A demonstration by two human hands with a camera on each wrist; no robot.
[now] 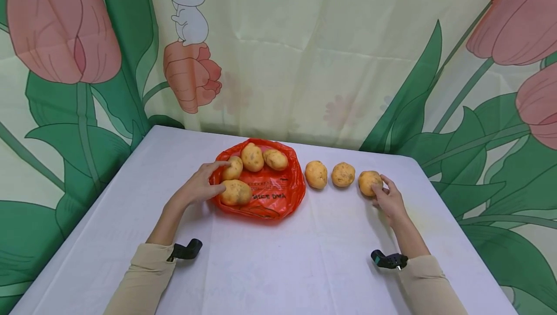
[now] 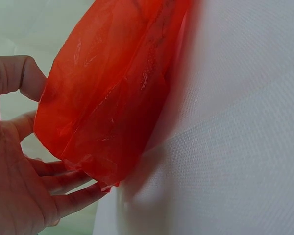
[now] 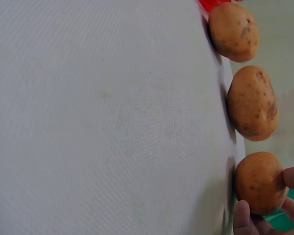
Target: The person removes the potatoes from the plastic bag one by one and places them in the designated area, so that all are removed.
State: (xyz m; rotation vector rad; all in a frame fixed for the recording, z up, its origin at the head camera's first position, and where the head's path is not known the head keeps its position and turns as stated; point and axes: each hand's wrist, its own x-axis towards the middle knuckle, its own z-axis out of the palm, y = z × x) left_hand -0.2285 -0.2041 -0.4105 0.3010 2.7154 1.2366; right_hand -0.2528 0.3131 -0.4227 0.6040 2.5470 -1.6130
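Note:
A red plastic bag (image 1: 278, 208) lies spread with its rim raised, holding several potatoes. My left hand (image 1: 199, 185) reaches over its left rim, fingers spread. The index fingertip is at the upper-left potato (image 1: 233, 169) and the thumb tip at the lower-left potato (image 1: 236, 193). In the left wrist view the bag's side (image 2: 108, 98) hides those potatoes and the ends of some fingers. My right hand (image 1: 389, 201) holds a round potato (image 1: 369, 182) between thumb and fingers, at the right end of a row. This potato (image 3: 259, 182) shows in the right wrist view too.
Two more potatoes sit in the row, one beside the bag (image 1: 316, 175) and a middle potato (image 1: 343, 175). Farther back in the bag lie other potatoes (image 1: 252, 157). A white-covered table (image 1: 278, 266) carries everything; a printed curtain (image 1: 296, 64) hangs behind its far edge.

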